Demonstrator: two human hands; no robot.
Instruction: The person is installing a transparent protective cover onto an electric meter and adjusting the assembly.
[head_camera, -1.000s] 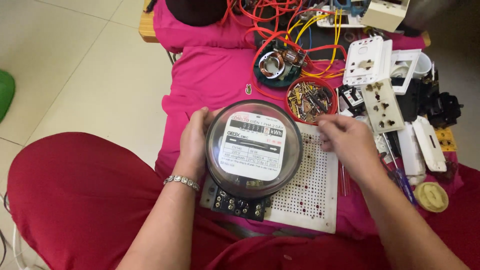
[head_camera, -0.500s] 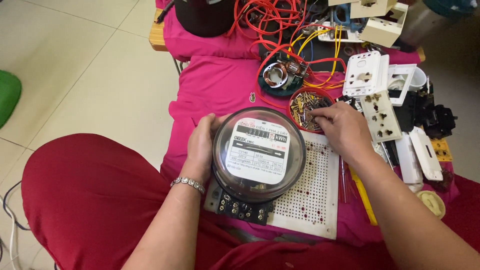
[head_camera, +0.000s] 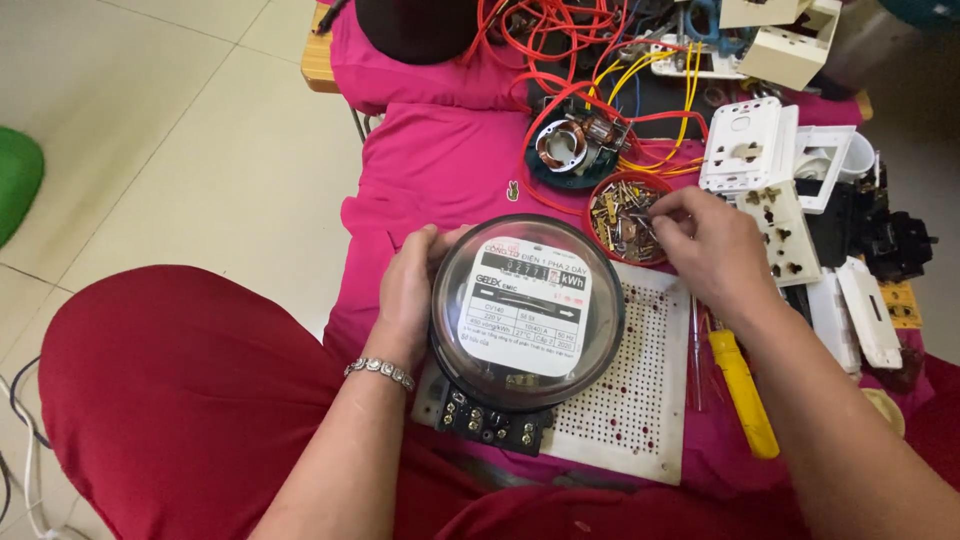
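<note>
Resting on a white perforated board (head_camera: 640, 400), the round glass-domed meter (head_camera: 527, 310) sits near the front of the desk (head_camera: 440, 170), which is draped in a pink cloth, just above the lap in red. Cupped against the meter's left side, the left hand (head_camera: 405, 295), fingers curled round the dome rim, a silver bracelet (head_camera: 380, 372) at the wrist. Reaching past the meter's upper right edge, the right hand (head_camera: 705, 250), fingers drawn narrow and dipped into a red dish (head_camera: 625, 215) of small brass and steel parts; cannot tell whether a piece is pinched between them. Standing just behind the dish, a dark round base with a copper coil (head_camera: 568, 145), and beyond it a tangle of red wires (head_camera: 545, 40) with a few yellow ones among them. Lying to the right of the hand, white sockets (head_camera: 750, 160) and switch plates, some face up, one overlapping another, then black parts (head_camera: 885, 240) farther right. Beside the board's right edge, under the right forearm, a screwdriver (head_camera: 742, 390) with a yellow handle, blade pointing away along the board. Showing at the meter's lower edge, a black terminal block (head_camera: 493, 425) with a row of screws, facing the lap.
</note>
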